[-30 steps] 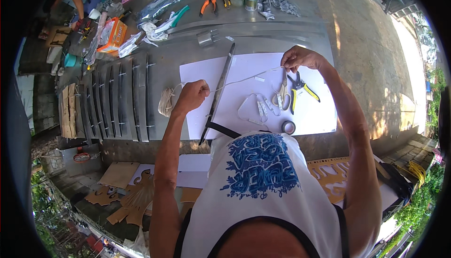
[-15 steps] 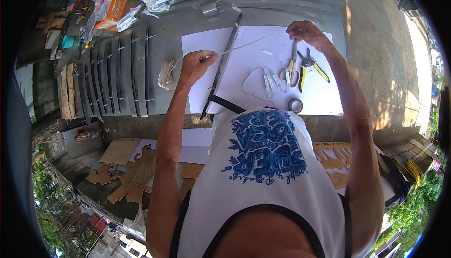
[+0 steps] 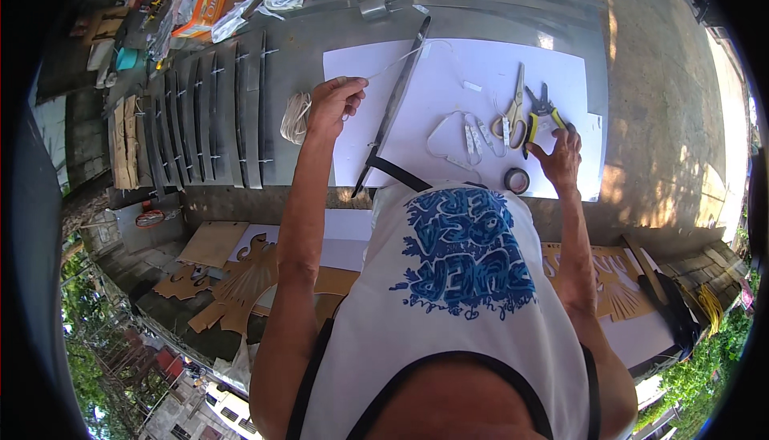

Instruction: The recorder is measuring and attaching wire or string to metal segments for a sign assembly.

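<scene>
My left hand (image 3: pixel 338 104) is closed on a thin white wire (image 3: pixel 390 64), pinched between thumb and fingers. From there the wire runs right, over a long dark metal strip (image 3: pixel 396 104), and curves down onto the white sheet. A coil of the same wire (image 3: pixel 295 116) lies just left of that hand. My right hand (image 3: pixel 562 158) is at the handle ends of yellow-and-black wire strippers (image 3: pixel 544 108), thumb and fingers apart around them; whether it touches them I cannot tell. Scissors (image 3: pixel 517 112) with pale handles lie left of the strippers, beside a string of small white light modules (image 3: pixel 473 137).
A roll of black tape (image 3: pixel 517 180) rests near the front edge of the white sheet (image 3: pixel 368 64). Several curved metal strips (image 3: pixel 240 112) stand side by side at the left. Behind them are an orange package (image 3: pixel 202 6) and plastic bags. Cut-out brown panels (image 3: pixel 248 280) lie below the table.
My right hand has let go of the wire and come down toward me to the strippers' handles. The wire's freed end has dropped toward the sheet. My left hand still holds the wire.
</scene>
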